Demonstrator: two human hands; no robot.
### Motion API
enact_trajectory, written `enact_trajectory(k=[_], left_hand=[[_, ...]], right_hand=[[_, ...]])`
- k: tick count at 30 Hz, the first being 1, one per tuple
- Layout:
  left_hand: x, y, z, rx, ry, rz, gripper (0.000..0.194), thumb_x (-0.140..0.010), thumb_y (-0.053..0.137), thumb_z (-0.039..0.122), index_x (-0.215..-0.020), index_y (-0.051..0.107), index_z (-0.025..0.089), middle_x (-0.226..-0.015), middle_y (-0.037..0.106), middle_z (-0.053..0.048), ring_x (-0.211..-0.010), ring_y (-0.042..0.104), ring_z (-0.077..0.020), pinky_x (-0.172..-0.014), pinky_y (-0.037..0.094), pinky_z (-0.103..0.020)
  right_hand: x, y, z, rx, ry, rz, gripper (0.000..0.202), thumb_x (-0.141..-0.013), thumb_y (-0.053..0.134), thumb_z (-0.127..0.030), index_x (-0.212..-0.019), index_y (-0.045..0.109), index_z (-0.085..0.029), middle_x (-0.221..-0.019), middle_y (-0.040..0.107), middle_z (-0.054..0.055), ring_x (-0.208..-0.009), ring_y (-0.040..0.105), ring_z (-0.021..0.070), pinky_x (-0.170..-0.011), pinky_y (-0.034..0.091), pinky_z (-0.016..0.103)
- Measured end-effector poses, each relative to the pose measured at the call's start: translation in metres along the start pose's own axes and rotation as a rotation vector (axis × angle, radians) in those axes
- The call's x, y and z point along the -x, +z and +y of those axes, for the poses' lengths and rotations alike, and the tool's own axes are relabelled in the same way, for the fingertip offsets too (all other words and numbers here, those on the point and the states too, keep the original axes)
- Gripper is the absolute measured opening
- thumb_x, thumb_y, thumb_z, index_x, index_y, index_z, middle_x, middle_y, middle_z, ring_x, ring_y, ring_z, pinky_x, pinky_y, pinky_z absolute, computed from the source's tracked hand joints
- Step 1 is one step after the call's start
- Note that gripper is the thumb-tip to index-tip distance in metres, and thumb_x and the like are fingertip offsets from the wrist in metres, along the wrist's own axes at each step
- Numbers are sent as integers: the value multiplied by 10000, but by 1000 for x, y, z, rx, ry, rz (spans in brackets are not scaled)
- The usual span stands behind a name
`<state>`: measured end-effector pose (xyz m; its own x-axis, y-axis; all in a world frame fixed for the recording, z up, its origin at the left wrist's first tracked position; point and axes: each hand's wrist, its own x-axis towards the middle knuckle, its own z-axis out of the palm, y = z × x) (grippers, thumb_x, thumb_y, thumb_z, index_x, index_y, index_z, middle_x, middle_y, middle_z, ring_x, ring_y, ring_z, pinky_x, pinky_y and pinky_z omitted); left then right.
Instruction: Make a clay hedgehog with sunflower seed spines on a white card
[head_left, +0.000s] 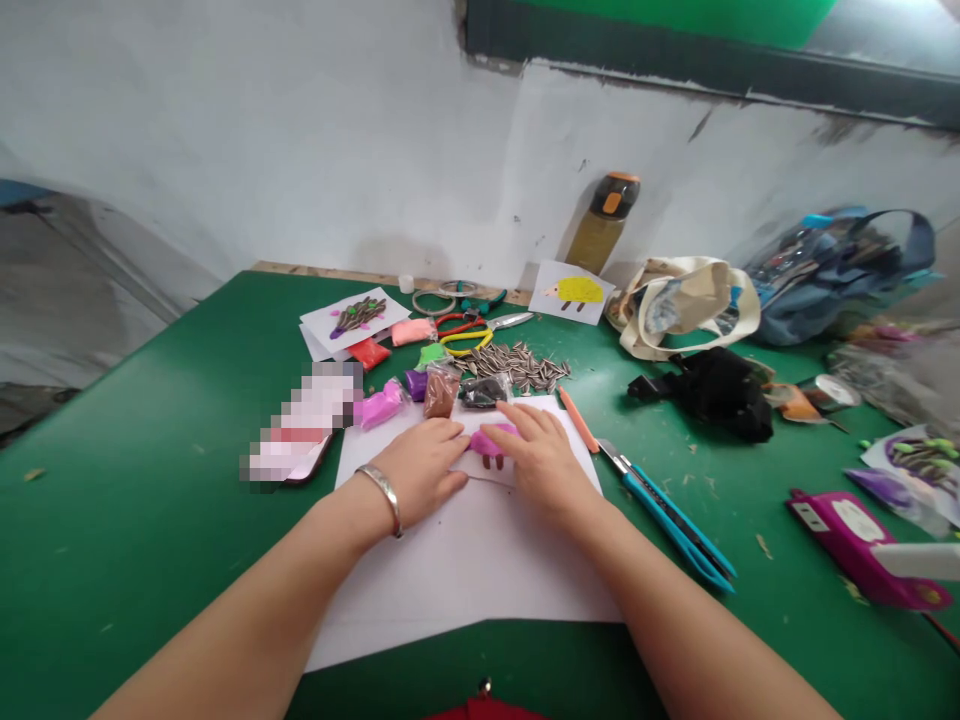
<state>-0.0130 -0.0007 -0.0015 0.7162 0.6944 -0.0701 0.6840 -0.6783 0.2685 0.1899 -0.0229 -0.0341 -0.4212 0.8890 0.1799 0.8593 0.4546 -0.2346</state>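
A small pink clay shape (491, 438) with short brown legs lies on a small white card, on top of larger white paper (465, 560). From the left, my left hand (421, 468) lies low with its fingers stretched toward the shape, at the card's edge. My right hand (546, 462) is over the card's right side, fingers apart, the tips touching or just above the pink clay; I cannot tell which. Just beyond are bags of brown clay (441, 390), black clay (486, 390) and pink clay (381, 404). A silver bracelet (382, 497) circles my left wrist.
Sunflower seeds (525, 366) are heaped behind the bags, near scissors (480, 335). A blue utility knife (675, 520) and an orange stick-like tool (579, 418) lie right of the paper. A phone (300, 430) lies left. A bottle (602, 225) and bags stand against the wall.
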Motion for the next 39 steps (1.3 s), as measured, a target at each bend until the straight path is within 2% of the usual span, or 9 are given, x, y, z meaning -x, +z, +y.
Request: enact_trajectory(k=[3, 10, 13, 17, 22, 26, 32, 35, 39], left_hand=[[0, -1, -1, 16, -2, -5, 256, -856, 518, 243, -1062, 604, 118, -1062, 597, -111, -1029, 531, -242, -942, 419, -379], [-1, 1, -3, 5, 4, -7, 243, -858, 507, 245, -1048, 604, 129, -1029, 589, -100, -990, 533, -230, -914, 428, -369], [-2, 2, -3, -10, 5, -8, 212, -857, 509, 243, -1009, 607, 132, -1007, 584, -96, -973, 533, -227, -897, 432, -357], [-2, 1, -2, -11, -5, -19, 162, -842, 536, 235, -936, 609, 125, -994, 580, -101, -964, 538, -234, -888, 434, -355], [-1, 1, 0, 6, -6, -2, 191, -832, 552, 228, -994, 593, 137, -1032, 586, -103, -1009, 535, -247, -918, 426, -378], [-1, 1, 0, 4, -6, -3, 207, -836, 548, 229, -1019, 586, 140, -1042, 585, -99, -1012, 533, -241, -918, 426, -369], [-2, -1, -1, 19, -6, -31, 241, -849, 531, 240, -1045, 595, 116, -1065, 592, -112, -1027, 532, -240, -934, 416, -360], [-2, 0, -3, 33, -14, -32, 250, -849, 527, 240, -1055, 597, 117, -1064, 600, -108, -1023, 541, -235, -926, 424, -354], [-2, 1, -5, 27, -13, -36, 252, -861, 510, 257, -1045, 607, 115, -1056, 602, -112, -1028, 540, -246, -936, 419, -378]], right_hand=[[-2, 0, 1, 14, 27, -19, 562, -806, 448, -37, -1290, 535, -310, -1459, 384, 87, -1309, 315, 306, -1038, 243, 542], [-9, -7, -14, 73, -11, -83, 376, -878, 435, -134, -1157, 614, -311, -1394, 449, 60, -1314, 289, 306, -1047, 169, 579], [-12, -9, -8, 62, -14, -80, 425, -831, 458, -96, -1163, 615, -310, -1387, 458, 55, -1277, 331, 288, -1030, 216, 533], [-10, -7, 4, 65, 87, 44, 538, -764, 464, -37, -1233, 585, -271, -1339, 501, 76, -1165, 424, 253, -986, 290, 420], [-3, -1, 5, 59, 77, 26, 433, -799, 471, -82, -1138, 636, -296, -1200, 575, 59, -1078, 451, 244, -950, 298, 391], [-3, -2, 2, 56, 64, -5, 412, -810, 471, -82, -1112, 643, -301, -1168, 584, 56, -1075, 448, 240, -954, 283, 393], [-5, -6, -9, 72, 40, 7, 440, -844, 467, -115, -1231, 567, -300, -1301, 513, 64, -1156, 401, 263, -1012, 230, 449], [-8, -4, -16, 59, -16, -52, 364, -883, 463, -166, -1195, 587, -308, -1282, 528, 58, -1167, 399, 261, -1032, 199, 481], [-9, -2, -16, 57, -32, -72, 361, -885, 462, -152, -1178, 596, -314, -1291, 528, 55, -1182, 397, 265, -1035, 190, 510]])
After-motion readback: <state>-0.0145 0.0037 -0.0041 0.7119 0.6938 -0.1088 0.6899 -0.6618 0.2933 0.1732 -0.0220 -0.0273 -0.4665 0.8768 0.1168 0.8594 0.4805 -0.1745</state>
